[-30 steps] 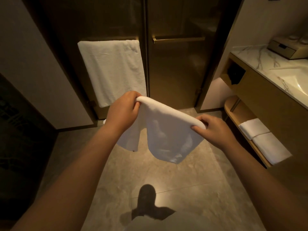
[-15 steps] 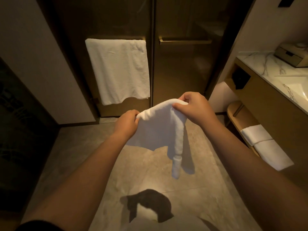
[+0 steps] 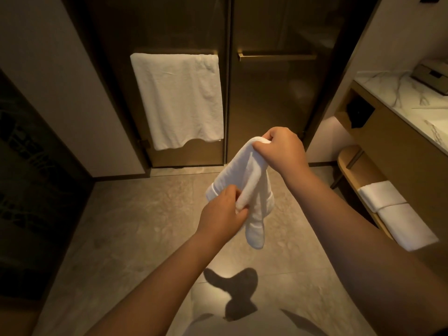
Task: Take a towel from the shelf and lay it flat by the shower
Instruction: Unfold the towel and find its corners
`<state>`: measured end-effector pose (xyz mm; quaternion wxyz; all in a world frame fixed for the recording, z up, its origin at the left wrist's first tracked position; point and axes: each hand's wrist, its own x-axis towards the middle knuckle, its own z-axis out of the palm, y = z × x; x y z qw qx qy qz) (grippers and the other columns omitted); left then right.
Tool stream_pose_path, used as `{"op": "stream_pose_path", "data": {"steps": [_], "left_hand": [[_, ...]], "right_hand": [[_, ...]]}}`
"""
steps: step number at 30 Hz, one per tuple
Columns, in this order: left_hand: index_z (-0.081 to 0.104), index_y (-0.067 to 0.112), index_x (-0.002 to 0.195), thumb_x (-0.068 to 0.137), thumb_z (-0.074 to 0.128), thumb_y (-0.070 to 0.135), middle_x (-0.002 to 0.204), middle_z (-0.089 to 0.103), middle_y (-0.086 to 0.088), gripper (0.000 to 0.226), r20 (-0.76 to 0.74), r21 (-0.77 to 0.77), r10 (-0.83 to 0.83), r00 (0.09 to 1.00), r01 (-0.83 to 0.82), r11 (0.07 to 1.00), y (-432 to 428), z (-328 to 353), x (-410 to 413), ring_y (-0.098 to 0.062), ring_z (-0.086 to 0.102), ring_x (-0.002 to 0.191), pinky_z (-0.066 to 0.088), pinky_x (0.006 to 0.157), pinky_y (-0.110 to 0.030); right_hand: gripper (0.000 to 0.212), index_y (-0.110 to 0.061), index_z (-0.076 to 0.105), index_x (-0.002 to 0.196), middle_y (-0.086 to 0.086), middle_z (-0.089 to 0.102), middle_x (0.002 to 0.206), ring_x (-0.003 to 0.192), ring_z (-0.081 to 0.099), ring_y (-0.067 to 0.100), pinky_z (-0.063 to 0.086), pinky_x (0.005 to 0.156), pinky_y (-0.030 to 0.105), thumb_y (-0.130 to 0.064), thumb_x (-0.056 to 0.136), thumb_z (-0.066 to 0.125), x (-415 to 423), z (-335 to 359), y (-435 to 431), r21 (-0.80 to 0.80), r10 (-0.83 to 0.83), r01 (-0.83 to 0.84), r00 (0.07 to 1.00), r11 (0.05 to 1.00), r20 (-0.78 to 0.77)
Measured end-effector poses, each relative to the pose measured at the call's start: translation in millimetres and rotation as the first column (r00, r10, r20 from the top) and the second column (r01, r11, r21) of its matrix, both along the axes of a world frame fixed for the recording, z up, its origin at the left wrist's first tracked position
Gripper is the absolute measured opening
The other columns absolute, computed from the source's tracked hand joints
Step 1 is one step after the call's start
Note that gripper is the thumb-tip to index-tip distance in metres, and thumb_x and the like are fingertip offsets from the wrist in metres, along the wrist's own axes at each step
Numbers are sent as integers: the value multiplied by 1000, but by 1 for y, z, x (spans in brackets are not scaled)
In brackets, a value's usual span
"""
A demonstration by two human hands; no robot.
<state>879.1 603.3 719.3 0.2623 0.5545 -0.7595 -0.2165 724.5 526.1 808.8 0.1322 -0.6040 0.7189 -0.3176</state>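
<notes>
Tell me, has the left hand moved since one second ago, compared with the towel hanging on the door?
Yes. The left hand has dropped lower and shifted right, away from the hanging towel.

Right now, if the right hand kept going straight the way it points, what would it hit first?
Probably the shower door. The right hand, gripping the towel, points up and away toward it, and nothing shows between them. Depth is hard to judge here.

folded towels (image 3: 397, 214) on right shelf (image 3: 349, 163)
</notes>
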Motion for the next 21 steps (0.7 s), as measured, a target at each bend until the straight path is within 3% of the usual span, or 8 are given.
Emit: {"op": "stream_pose_path", "data": {"steps": [3,8,11,15,18,21], "left_hand": [[53,29,87,95,47,33,75,56,15,11,-29,-58,-15,999,13,998,-7,5,6,1,51,61,30,49,-13],[62,26,101,97,50,29,87,60,14,14,-109,-70,37,993,-45,997,-24,25,6,3,52,68,35,57,-7],[56,30,110,96,49,34,90,62,13,15,-137,-59,64,988,-73,996,-33,33,3,-4,59,76,39,57,-12],[29,35,143,94,51,36,96,64,14,54,-185,-18,47,982,-52,999,-43,43,4,-4,61,80,50,62,-20],[42,37,136,92,54,34,112,64,14,45,-224,-39,19,974,-29,999,-46,41,11,-3,60,94,49,71,-19],[52,30,128,91,57,31,114,65,12,37,-247,-43,61,967,-74,996,-49,35,15,-5,60,96,50,75,-22]], "right_hand": [[13,-24,65,84,-8,58,73,69,58,13,53,61,26,-36,83,62,-5,0,-2,15,-19,19,999,1000,30],[12,-28,63,86,-15,55,73,70,57,11,51,61,23,-39,84,64,-5,-6,-2,12,-22,21,989,1000,146],[16,-27,63,89,-16,54,74,74,56,11,52,64,26,-42,82,66,2,-12,0,37,16,-25,974,999,227],[16,-33,62,89,-19,59,81,77,58,6,52,69,26,-48,85,61,10,-16,8,31,150,-172,924,985,351],[12,-38,64,87,-19,63,84,81,61,7,54,74,27,-38,92,53,5,-17,13,57,231,-278,882,959,410],[19,-33,69,99,-23,69,86,87,65,-1,52,69,16,-21,90,58,-4,-17,16,66,332,-419,797,906,505]]}}
